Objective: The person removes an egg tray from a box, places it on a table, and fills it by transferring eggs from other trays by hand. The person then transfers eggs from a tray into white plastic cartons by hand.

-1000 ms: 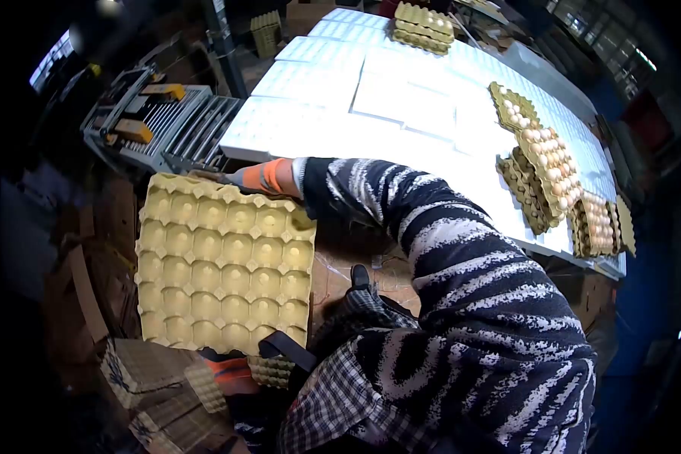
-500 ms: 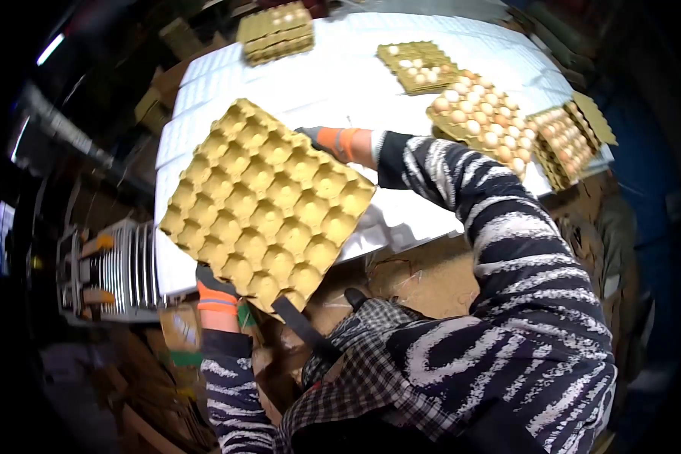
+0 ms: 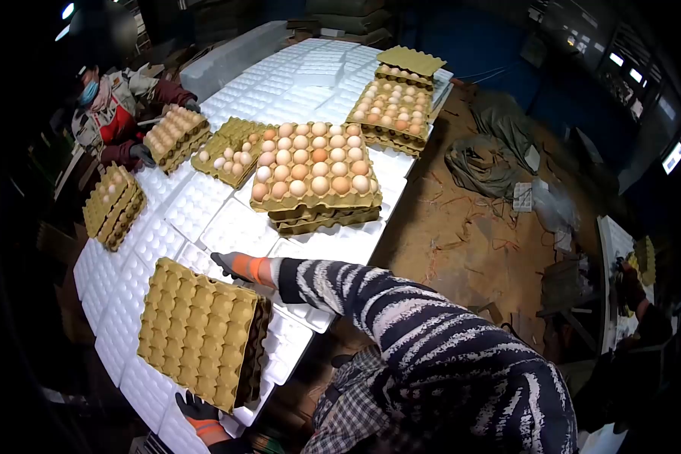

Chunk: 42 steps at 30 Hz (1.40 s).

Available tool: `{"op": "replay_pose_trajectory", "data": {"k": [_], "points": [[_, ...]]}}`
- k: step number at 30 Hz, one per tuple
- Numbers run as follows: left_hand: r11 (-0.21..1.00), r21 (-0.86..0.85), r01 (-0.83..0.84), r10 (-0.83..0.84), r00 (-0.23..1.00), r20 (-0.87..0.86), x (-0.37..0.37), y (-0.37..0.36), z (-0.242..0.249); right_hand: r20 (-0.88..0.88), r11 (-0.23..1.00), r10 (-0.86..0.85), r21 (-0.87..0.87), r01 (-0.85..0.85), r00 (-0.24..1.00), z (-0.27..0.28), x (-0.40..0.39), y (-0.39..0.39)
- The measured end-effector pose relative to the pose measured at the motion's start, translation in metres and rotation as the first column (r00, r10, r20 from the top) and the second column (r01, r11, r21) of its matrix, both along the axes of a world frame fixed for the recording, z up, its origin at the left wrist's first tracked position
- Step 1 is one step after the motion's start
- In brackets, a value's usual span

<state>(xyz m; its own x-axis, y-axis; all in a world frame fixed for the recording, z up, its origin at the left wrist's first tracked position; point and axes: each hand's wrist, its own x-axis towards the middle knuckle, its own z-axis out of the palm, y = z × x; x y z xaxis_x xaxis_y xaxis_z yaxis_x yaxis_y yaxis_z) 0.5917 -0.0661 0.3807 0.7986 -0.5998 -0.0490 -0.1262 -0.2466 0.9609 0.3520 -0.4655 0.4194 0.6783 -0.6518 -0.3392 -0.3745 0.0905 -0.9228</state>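
Note:
A stack of bare yellowish egg trays (image 3: 193,333) rests on the white moulded trays at the near left of the table, its top tray showing unfilled cups. At its lower edge is my left hand (image 3: 197,411), in a grey glove with an orange cuff, fingers spread. My right hand (image 3: 238,266), gloved alike, is just beyond the stack's far edge, over the white trays, with fingers stretched out and nothing in them. Past it stands a stack of trays topped with brown and pale eggs (image 3: 318,163).
White moulded trays (image 3: 181,204) cover the table. A partly filled egg tray (image 3: 234,155) lies farther back, with another egg stack (image 3: 393,106) at the right edge. Across the table a masked person (image 3: 121,106) handles a tray of eggs (image 3: 175,136). Another person's hand (image 3: 629,284) shows far right.
The bare egg tray held up between both hands is now down on the table, the right hand off it. The view has swung right, bringing the far person into sight.

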Motion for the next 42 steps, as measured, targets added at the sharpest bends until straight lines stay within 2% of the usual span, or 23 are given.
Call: {"op": "replay_pose_trajectory", "data": {"k": [1,2,3,4,5,6,7,8,11,13,14,15,19,20,23,24,25,28,31,33,34,36,42], "points": [[0.976,-0.15,-0.158,0.133,0.978,-0.163,0.0,0.012,-0.001,0.057,0.96,0.04,-0.279,-0.022,0.998,0.021,-0.034,0.011],[0.923,-0.267,-0.276,0.203,0.941,-0.272,-0.004,0.025,0.0,0.246,0.756,0.065,-0.645,0.113,0.967,0.012,-0.065,0.023],[0.868,-0.364,-0.337,0.222,0.92,-0.322,-0.013,0.037,0.002,0.28,0.789,-0.058,-0.575,0.216,0.958,0.047,-0.109,0.063],[0.897,-0.35,-0.269,0.246,0.963,-0.108,-0.035,0.047,0.017,0.26,0.846,-0.078,-0.493,0.201,0.963,0.079,-0.158,0.098],[0.962,-0.238,-0.132,0.202,0.932,0.3,-0.066,0.055,0.04,0.259,0.827,-0.064,-0.526,0.196,0.964,0.074,-0.197,0.121],[0.994,-0.101,-0.053,0.108,0.72,0.686,-0.102,0.061,0.065,0.16,0.838,-0.089,-0.522,0.161,0.983,0.067,-0.236,0.145],[1.0,-0.006,-0.019,0.014,0.466,0.885,-0.138,0.064,0.087,0.002,0.838,-0.139,-0.533,0.119,0.99,0.058,-0.272,0.171],[0.999,0.037,0.019,-0.041,0.327,0.944,-0.167,0.06,0.103,-0.112,0.82,-0.144,-0.569,0.056,0.983,0.035,-0.31,0.191],[0.967,-0.242,0.073,0.078,0.825,0.56,-0.178,0.008,0.075,-0.365,0.883,-0.188,-0.469,-0.005,0.912,-0.053,-0.411,0.248],[0.989,0.144,0.029,-0.142,0.448,0.883,-0.177,-0.024,0.073,-0.488,0.964,-0.165,-0.265,0.034,0.857,-0.084,-0.464,0.271],[0.857,0.501,-0.122,-0.412,0.422,0.807,-0.204,-0.046,0.113,-0.531,0.99,-0.13,-0.112,0.082,0.837,-0.08,-0.481,0.278],[0.586,0.765,-0.266,-0.633,0.44,0.637,-0.226,-0.062,0.144,-0.553,0.992,-0.113,-0.104,0.067,0.825,-0.091,-0.497,0.284],[0.742,0.662,-0.109,-0.491,0.583,0.647,-0.177,-0.06,0.101,-0.606,0.998,-0.048,-0.062,0.013,0.794,-0.117,-0.555,0.264],[0.77,0.631,-0.095,-0.485,0.556,0.675,-0.172,-0.056,0.097,-0.658,0.998,-0.049,-0.053,0.019,0.751,-0.089,-0.562,0.253],[0.881,0.462,-0.099,-0.349,0.523,0.778,-0.169,-0.062,0.105,-0.655,0.998,-0.048,-0.065,0.007,0.754,-0.146,-0.636,0.227],[0.949,0.29,-0.126,-0.199,0.475,0.857,-0.171,-0.072,0.113,-0.646,0.992,-0.088,-0.123,0.011,0.758,-0.153,-0.66,0.22],[0.944,0.26,-0.201,-0.126,0.51,0.851,-0.186,-0.093,0.143,-0.638,0.984,-0.124,-0.177,0.012,0.76,-0.156,-0.684,0.213],[0.928,0.068,-0.367,0.056,0.315,0.948,-0.23,-0.172,0.21,-0.581,0.973,-0.21,-0.205,0.108,0.787,-0.181,-0.763,0.183],[0.988,-0.155,-0.02,0.151,0.385,0.91,-0.316,-0.293,0.273,-0.664,0.953,-0.272,-0.286,0.101,0.696,-0.161,-0.817,0.134],[0.983,-0.099,0.157,0.021,0.433,0.901,-0.398,-0.376,0.31,-0.675,0.916,-0.343,-0.393,0.074,0.653,-0.154,-0.847,0.102],[0.918,-0.125,0.377,0.016,0.278,0.961,-0.44,-0.421,0.33,-0.646,0.914,-0.361,-0.39,0.116,0.673,-0.147,-0.855,0.083],[0.865,-0.111,0.49,0.075,0.092,0.993,-0.532,-0.508,0.365,-0.585,0.902,-0.405,-0.384,0.2,0.703,-0.129,-0.862,0.043],[0.713,-0.111,0.693,0.048,0.11,0.993,-0.738,-0.781,0.366,-0.496,0.844,-0.536,-0.334,0.42,0.683,-0.147,-0.915,-0.026]]}}
